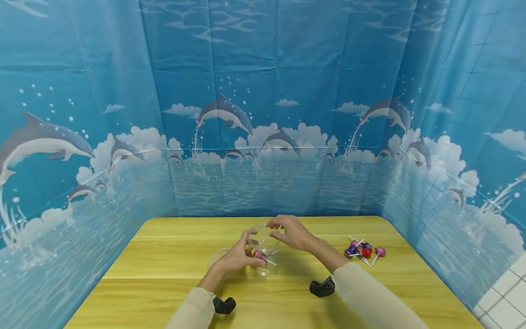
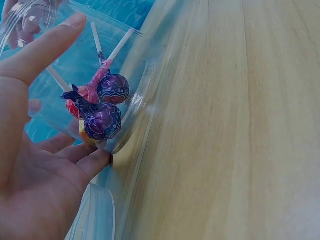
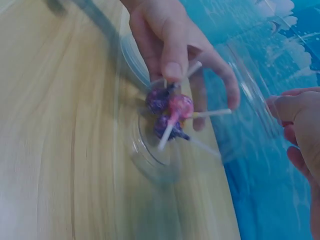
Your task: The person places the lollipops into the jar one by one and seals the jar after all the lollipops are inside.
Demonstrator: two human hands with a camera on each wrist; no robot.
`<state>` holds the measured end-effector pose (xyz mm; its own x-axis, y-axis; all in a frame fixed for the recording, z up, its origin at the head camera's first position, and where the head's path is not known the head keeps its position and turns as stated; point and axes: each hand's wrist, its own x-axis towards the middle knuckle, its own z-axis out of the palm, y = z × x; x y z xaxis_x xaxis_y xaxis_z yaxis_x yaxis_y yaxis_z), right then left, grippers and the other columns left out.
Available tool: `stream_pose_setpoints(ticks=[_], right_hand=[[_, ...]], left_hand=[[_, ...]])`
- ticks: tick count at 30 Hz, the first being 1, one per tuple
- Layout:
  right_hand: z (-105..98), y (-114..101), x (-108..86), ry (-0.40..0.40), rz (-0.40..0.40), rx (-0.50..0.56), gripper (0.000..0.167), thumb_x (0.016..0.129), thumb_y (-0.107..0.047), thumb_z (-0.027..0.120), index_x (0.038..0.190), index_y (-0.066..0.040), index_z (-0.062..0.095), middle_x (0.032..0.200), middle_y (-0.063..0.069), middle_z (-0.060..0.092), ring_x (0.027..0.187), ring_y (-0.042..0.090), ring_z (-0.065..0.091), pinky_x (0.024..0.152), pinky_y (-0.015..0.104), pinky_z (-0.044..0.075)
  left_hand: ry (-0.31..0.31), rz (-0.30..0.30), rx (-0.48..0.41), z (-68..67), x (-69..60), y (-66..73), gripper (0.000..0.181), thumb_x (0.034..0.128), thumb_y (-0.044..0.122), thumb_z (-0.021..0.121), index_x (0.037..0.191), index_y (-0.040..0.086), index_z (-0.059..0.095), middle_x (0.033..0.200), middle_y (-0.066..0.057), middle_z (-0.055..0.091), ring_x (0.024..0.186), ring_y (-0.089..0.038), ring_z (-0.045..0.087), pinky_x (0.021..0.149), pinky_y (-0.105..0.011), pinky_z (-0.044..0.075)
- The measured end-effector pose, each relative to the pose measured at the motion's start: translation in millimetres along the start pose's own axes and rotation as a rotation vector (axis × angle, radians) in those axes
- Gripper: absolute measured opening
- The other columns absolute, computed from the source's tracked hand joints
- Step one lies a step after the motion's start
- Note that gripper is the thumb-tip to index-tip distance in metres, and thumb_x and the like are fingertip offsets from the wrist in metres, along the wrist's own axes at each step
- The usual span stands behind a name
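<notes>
Over the table's centre (image 1: 164, 265), the left hand (image 1: 235, 261) grips a clear, faint-edged jar (image 1: 265, 238) of lollipops (image 2: 104, 102); the right hand (image 1: 292, 233) pinches its rim. Left, a clear round object (image 1: 216, 257) is partly hidden.

Booth walled by dolphin curtains (image 1: 255, 59)

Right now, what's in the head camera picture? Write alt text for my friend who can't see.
A left hand and a right hand hold a clear jar with wrapped lollipops inside, at a yellow table. Loose lollipops lie to the right; a blue dolphin curtain hangs behind.
</notes>
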<state>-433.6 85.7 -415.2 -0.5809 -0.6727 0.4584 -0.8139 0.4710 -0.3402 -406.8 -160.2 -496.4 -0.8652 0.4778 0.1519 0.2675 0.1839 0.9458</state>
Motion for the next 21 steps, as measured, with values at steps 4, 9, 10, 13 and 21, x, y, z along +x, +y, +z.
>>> stream_pose_setpoints(ticks=[4, 9, 10, 13, 21], right_hand=[[-7.8, 6.3, -9.7, 0.030, 0.033, 0.013, 0.021, 0.099, -0.012, 0.073, 0.118, -0.005, 0.075, 0.108, 0.006, 0.071, 0.096, 0.023, 0.065, 0.081, 0.048, 0.056], [-16.6, 10.8, -16.5, 0.039, 0.051, 0.000, 0.020, 0.099, -0.015, 0.073, 0.117, -0.008, 0.075, 0.105, 0.001, 0.070, 0.095, 0.020, 0.065, 0.080, 0.042, 0.056], [-18.4, 11.5, -18.2, 0.039, 0.058, -0.004, 0.021, 0.099, -0.016, 0.074, 0.118, -0.008, 0.075, 0.105, 0.000, 0.070, 0.094, 0.019, 0.065, 0.080, 0.040, 0.055], [-23.2, 15.0, -24.8, 0.038, 0.069, -0.009, 0.022, 0.099, -0.018, 0.074, 0.118, -0.008, 0.075, 0.104, 0.003, 0.071, 0.094, 0.020, 0.065, 0.080, 0.044, 0.055], [-41.1, 31.1, -50.9, 0.070, 0.137, -0.010, 0.023, 0.098, -0.018, 0.074, 0.119, -0.009, 0.075, 0.102, 0.000, 0.070, 0.092, 0.019, 0.065, 0.078, 0.044, 0.055]], left_hand=[[0.008, -0.014, -0.016, 0.8, -1.0, 0.0, 0.091, 0.0891, 0.019, 0.085, 0.157, 0.021, 0.025, 0.140, -0.016, 0.043, 0.121, -0.033, 0.058, 0.098, -0.048, 0.048], [0.010, -0.022, -0.050, -0.6, -0.9, 2.7, 0.091, 0.0886, 0.017, 0.086, 0.157, 0.020, 0.025, 0.143, -0.017, 0.041, 0.126, -0.035, 0.057, 0.100, -0.047, 0.048], [0.010, -0.023, -0.052, -0.9, -0.8, 2.9, 0.091, 0.0885, 0.016, 0.086, 0.157, 0.020, 0.025, 0.143, -0.016, 0.041, 0.127, -0.035, 0.056, 0.101, -0.048, 0.047], [0.011, -0.022, -0.054, -0.9, -0.8, 2.5, 0.091, 0.0882, 0.016, 0.086, 0.156, 0.020, 0.026, 0.143, -0.016, 0.042, 0.127, -0.035, 0.056, 0.102, -0.048, 0.047], [0.016, -0.010, -0.035, 0.8, -1.1, 0.6, 0.088, 0.0880, 0.015, 0.086, 0.154, 0.019, 0.028, 0.139, -0.016, 0.043, 0.117, -0.033, 0.061, 0.097, -0.046, 0.048]])
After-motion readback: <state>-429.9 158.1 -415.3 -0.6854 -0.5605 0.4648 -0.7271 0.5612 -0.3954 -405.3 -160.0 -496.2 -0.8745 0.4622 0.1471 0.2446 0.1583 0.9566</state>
